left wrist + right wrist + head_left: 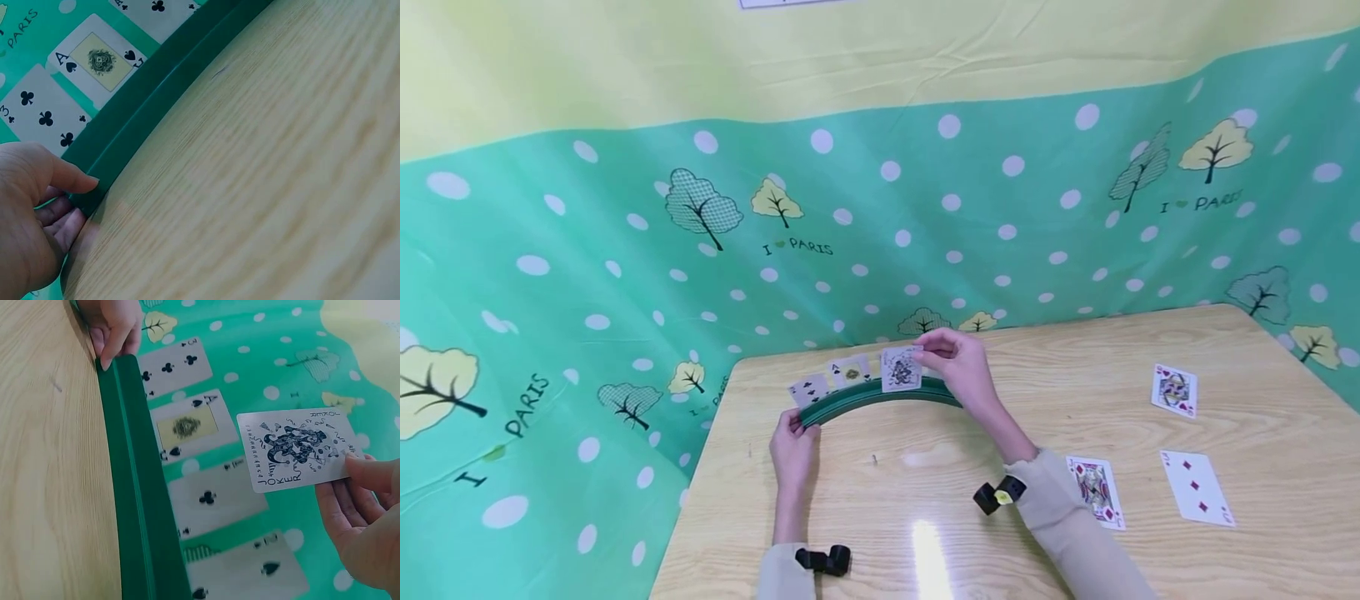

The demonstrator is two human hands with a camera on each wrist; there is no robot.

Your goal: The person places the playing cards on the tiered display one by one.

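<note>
A green curved card holder (880,393) stands on the table, with several playing cards upright along it. Among them are a three of clubs (175,369), an ace of spades (195,427), an ace of clubs (219,497) and a two of spades (250,569). At the holder's left end, my left hand (793,446) grips it between thumb and fingers; the left wrist view shows the thumb on the green front face. My right hand (961,371) pinches a joker card (297,449) by one edge. In the right wrist view the joker appears apart from the holder, beside the standing cards.
To the right on the wooden table (1000,567) lie a face card (1175,390), a jack of diamonds (1096,492) and a three of diamonds (1197,487), all face up. Behind the table hangs a green dotted curtain (865,208).
</note>
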